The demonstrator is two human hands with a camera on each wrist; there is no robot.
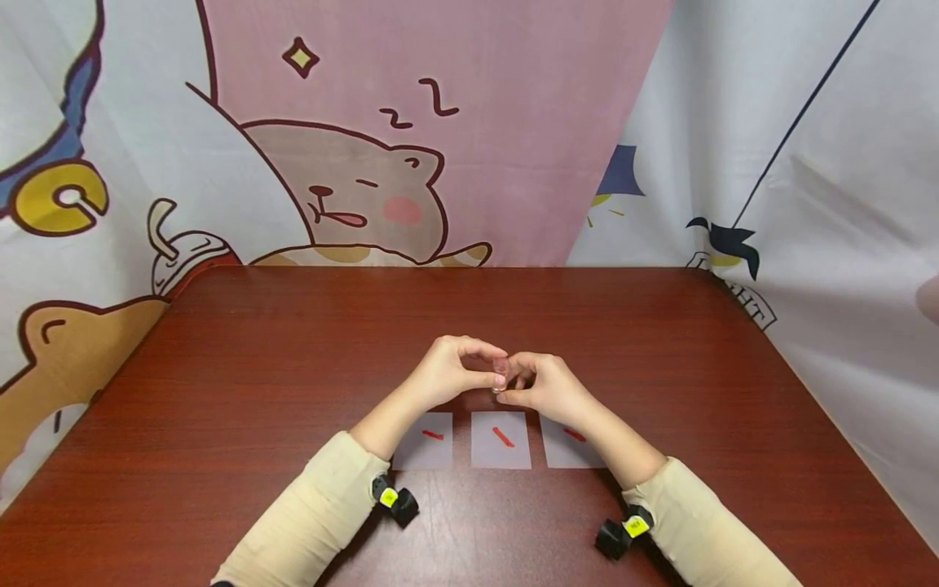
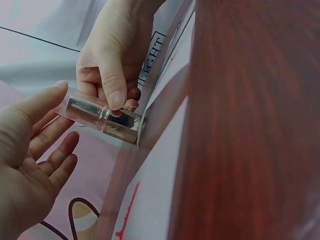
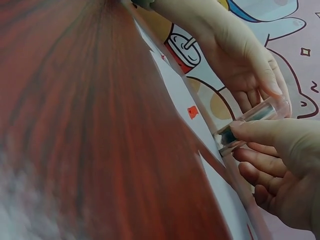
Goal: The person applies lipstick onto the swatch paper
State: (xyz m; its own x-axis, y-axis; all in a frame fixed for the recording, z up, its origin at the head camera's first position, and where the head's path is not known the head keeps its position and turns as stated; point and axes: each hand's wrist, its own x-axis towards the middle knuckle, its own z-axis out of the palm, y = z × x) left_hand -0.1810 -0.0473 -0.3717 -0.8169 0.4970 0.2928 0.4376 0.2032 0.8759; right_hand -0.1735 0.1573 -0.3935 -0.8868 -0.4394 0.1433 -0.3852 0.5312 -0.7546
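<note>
Both hands meet over the table around a small lipstick tube (image 2: 86,111) with a clear cap and a shiny metallic base. My left hand (image 1: 447,371) pinches the clear cap end between thumb and fingers. At the base, the thumb and fingers of my right hand (image 1: 553,390) grip the metallic part, as the right wrist view also shows of the tube (image 3: 260,112). The tube stands roughly upright in the head view, cap end up. Just nearer than the hands lies a middle white paper (image 1: 484,456) bearing a red stroke.
Two more white papers with red marks flank it, the left paper (image 1: 418,456) and right paper (image 1: 561,456) partly covered by the forearms. The reddish-brown table (image 1: 330,318) extends around them. A cartoon-printed curtain (image 1: 543,106) hangs behind and beside it.
</note>
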